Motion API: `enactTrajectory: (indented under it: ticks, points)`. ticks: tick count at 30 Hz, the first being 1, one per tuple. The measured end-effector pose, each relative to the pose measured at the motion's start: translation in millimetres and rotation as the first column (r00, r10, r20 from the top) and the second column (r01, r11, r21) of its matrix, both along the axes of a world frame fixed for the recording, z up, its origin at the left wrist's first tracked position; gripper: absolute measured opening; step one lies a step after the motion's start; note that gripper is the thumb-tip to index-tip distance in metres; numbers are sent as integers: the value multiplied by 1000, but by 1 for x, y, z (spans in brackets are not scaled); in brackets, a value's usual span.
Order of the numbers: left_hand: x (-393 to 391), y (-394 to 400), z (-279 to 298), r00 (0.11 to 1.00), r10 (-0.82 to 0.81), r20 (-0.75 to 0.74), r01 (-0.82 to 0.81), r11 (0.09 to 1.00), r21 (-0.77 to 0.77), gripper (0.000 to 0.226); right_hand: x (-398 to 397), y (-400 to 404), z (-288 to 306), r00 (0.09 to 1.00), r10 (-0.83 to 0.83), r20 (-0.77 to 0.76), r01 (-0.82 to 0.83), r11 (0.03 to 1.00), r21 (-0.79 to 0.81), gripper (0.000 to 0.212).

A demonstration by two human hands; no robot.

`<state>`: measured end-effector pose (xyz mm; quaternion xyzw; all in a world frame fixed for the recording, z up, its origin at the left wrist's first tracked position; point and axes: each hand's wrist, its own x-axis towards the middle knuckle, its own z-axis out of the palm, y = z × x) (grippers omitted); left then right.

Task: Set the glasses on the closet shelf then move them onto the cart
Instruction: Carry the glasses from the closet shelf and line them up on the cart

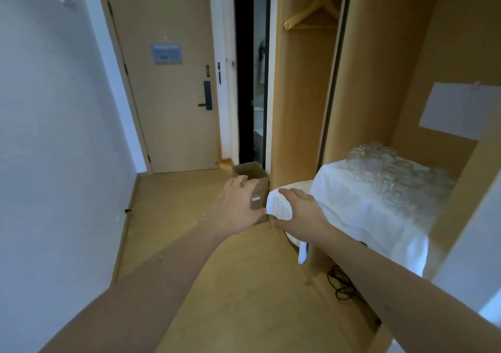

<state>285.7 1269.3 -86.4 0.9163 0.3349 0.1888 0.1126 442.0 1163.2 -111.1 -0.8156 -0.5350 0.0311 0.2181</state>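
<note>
Both hands are empty, fingers spread: left hand (238, 203) beside the white cloth (279, 203), right hand (299, 209) upon it. Advise gripping the cloth-covered surface squarely; glasses (393, 174) crowd the shelf.

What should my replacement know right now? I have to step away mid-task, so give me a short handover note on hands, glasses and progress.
Left hand: open, reaching forward in front of a cardboard box on the floor, holding nothing.
Right hand: open, fingers resting on the near corner of the white cloth.
Glasses: clustered on the cloth-covered closet shelf, none in hand.
Done: glasses appear set on the shelf.
Left: move them onto the cart, which is not in view.
</note>
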Motion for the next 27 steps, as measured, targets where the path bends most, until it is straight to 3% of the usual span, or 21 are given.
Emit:
enactTrajectory:
  ticks: [15, 27]
  points:
    - [162, 91, 2, 988, -128, -86, 134, 989, 61, 78, 148, 75, -8, 991, -135, -24, 136, 989, 55, 78]
    - [312, 127, -3, 955, -275, -109, 281, 959, 39, 75, 268, 90, -8, 960, -279, -21, 279, 960, -16, 85]
